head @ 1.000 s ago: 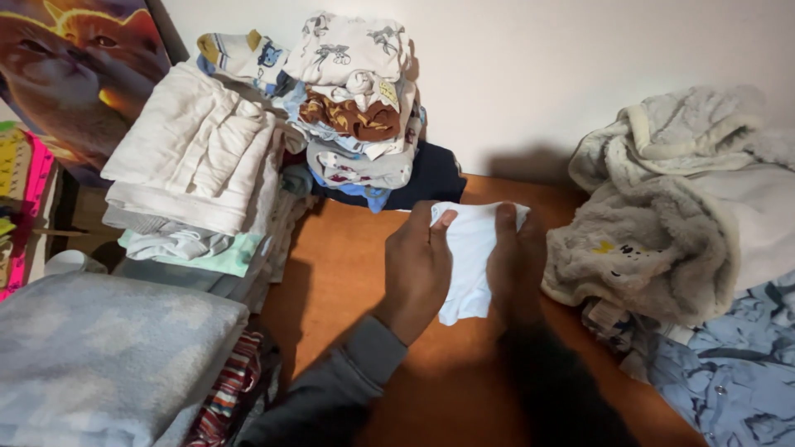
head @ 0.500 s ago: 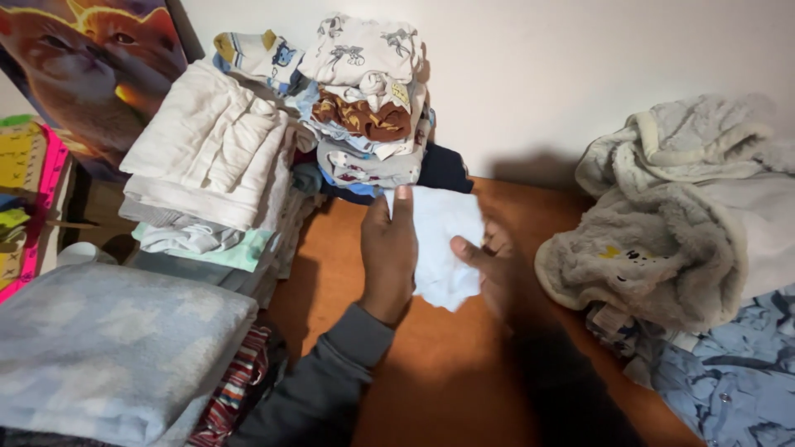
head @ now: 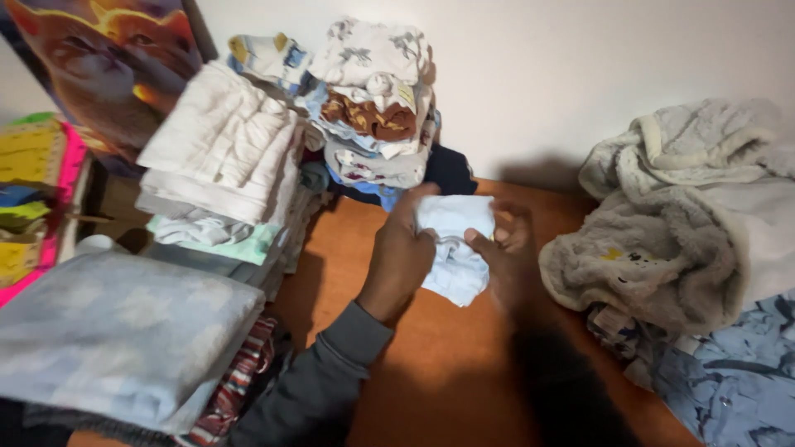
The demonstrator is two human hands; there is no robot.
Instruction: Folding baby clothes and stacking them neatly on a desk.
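- The folded pale blue blanket [head: 116, 331] lay nearest the camera at lower left, its near edge cut off by the frame; a striped garment [head: 236, 382] showed beneath it only as an edge.
- The grey sleeve [head: 319, 389] ran up from the bottom edge to the left hand [head: 402, 257]. The right forearm was dark, blurred and hard to make out.
- The left hand was closed around the left side of the small white garment [head: 454, 248], fingers curled over its upper edge.
- The right hand [head: 505, 252] was blurred; its thumb pressed on the garment's right side, while the fingers behind the cloth were hidden, so the full grip could not be told.
- The small white garment was held between both hands, bunched, just above the brown table [head: 431, 364], near the table's middle.
- At right, a grey fleece heap [head: 662, 240] lay on the table over a blue patterned cloth [head: 729, 381], both cut off by the frame edge.
- At left, a stack of cream folded cloths [head: 219, 145] rested on mint and grey layers.
- Farther back, a pile of small printed clothes [head: 373, 108] stood against the white wall [head: 596, 66], partly covering a dark navy item [head: 451, 170].
- A cat picture [head: 99, 58] leaned at far left, cropped.
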